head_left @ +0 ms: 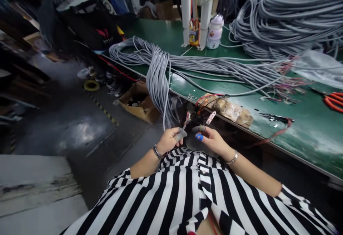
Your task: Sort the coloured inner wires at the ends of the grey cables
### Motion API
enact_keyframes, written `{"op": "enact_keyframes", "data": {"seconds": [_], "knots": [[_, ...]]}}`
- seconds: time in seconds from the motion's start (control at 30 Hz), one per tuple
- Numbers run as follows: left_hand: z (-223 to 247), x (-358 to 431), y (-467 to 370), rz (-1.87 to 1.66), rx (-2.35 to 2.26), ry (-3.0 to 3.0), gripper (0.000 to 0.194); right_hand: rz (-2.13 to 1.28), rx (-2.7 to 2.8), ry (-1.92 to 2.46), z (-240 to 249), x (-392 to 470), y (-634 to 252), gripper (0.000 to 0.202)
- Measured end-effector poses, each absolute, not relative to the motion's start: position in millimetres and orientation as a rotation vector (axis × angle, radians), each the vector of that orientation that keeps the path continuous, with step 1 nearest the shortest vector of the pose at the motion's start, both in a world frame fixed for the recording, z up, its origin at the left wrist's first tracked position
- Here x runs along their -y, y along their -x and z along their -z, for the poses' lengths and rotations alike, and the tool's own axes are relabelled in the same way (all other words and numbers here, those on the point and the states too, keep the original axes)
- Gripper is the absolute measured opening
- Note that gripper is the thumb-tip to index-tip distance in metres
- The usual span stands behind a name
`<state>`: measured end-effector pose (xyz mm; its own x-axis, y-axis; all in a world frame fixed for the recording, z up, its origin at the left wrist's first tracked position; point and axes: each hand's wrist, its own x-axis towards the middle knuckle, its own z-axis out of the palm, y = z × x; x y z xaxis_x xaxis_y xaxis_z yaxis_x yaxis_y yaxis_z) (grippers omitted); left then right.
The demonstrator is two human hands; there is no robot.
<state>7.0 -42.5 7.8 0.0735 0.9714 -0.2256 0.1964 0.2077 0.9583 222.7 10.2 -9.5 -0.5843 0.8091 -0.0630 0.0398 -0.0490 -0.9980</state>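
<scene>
My left hand (171, 138) is closed on the end of a grey cable (184, 125), its thin coloured wires fanning out above my fingers. Grey tape or covers wrap some fingertips of that hand. A short gap to the right, my right hand (211, 140) has thumb and forefinger apart, with nothing visible between them; the thumb bears a blue cover and the forefinger a grey one. The hanging bundle of grey cables (158, 74) drops over the bench edge just beyond my left hand. Near my right hand is a small pale tag-like piece (211, 117).
On the green bench (302, 138) lie black-tipped pliers (276, 117), orange-handled scissors (333, 101) and a tape-wrapped block (230, 110) at the edge. Large cable coils (289, 17) fill the back right. A bottle (215, 31) stands by a post. Below is a cardboard box (140, 103).
</scene>
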Motion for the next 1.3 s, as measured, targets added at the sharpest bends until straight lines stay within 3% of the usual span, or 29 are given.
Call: {"op": "enact_keyframes", "data": {"seconds": [0.17,0.4,0.6,0.77,1.0,1.17,1.3], "knots": [[5,36,-16,-0.965,-1.493,-1.291,0.024,-1.678,1.598,0.904,-4,-8,-210,0.05],[24,30,-25,-0.963,-1.704,-1.722,0.008,-1.48,1.572,1.078,-9,-5,-201,0.04],[28,32,-27,-0.96,-1.7,-1.689,0.012,-1.258,1.646,1.176,-10,-4,-199,0.03],[30,33,-31,-1.274,-1.376,-1.338,0.024,-1.165,1.771,1.069,-8,-3,-205,0.03],[19,32,-28,-1.391,-0.966,-0.783,0.044,-1.43,1.651,0.959,-14,-13,-189,0.032],[17,39,-22,-1.374,-0.988,-0.739,0.053,-1.787,1.25,0.739,-27,-22,-160,0.048],[20,41,-19,-1.36,-1.037,-0.726,0.056,-1.807,1.159,0.796,-27,-21,-148,0.049]]}}
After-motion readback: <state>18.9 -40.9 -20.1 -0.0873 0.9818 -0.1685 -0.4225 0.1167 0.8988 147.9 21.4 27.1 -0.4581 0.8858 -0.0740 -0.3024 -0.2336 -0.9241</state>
